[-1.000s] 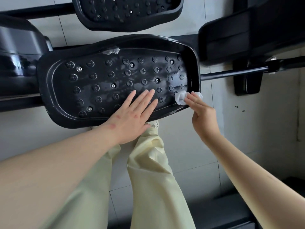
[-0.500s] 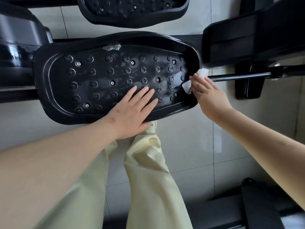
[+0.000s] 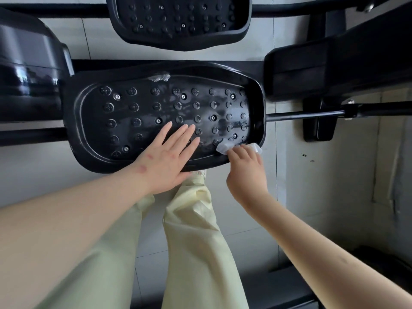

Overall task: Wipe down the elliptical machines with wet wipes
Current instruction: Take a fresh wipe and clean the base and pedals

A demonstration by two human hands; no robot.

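Head view: the left hand [image 3: 166, 162] lies flat, fingers straight, on the near edge of the black studded pedal [image 3: 138, 108]. The right hand [image 3: 246, 175] grips a crumpled wet wipe [image 3: 223, 148] with curled fingers at the pedal's near right corner.

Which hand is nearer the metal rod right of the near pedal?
Right. The right hand, holding the wet wipe at the near right corner of the pedal, is close to the pedal end of the rod; the left hand rests flat mid-pedal, farther left.
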